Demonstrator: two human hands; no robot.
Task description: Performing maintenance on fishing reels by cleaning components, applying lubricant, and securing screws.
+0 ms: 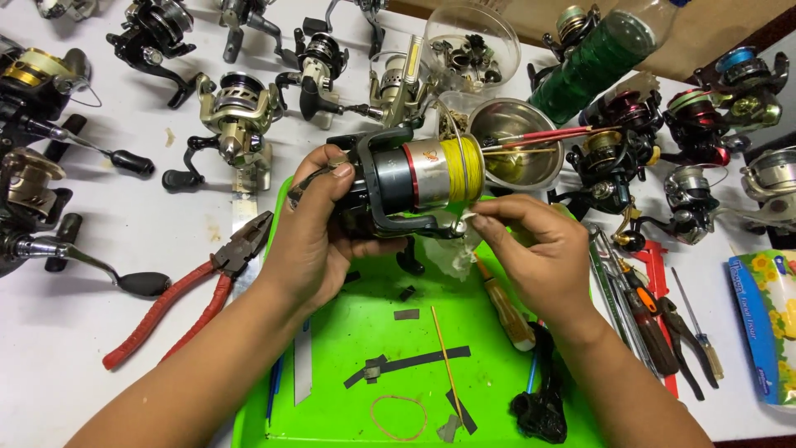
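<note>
The reel [406, 178] is black with a silver spool, a red ring round it and yellow line wound on. The tray [356, 332] under it is bright green, with dark grey tape strips [414, 362], a tan rubber band [398, 416] and a pale yellow stick [448, 353] on it. The pliers [186, 290] have red grips and dark jaws. The table [99, 249] is white. The bowl [516, 141] is shiny steel, with red rods [535, 135] across it. The bottle [593, 62] shows dark green. A screwdriver [507, 311] has an amber handle. The packet [767, 328] is blue with yellow flowers on green. One far reel [738, 62] carries blue line.
</note>
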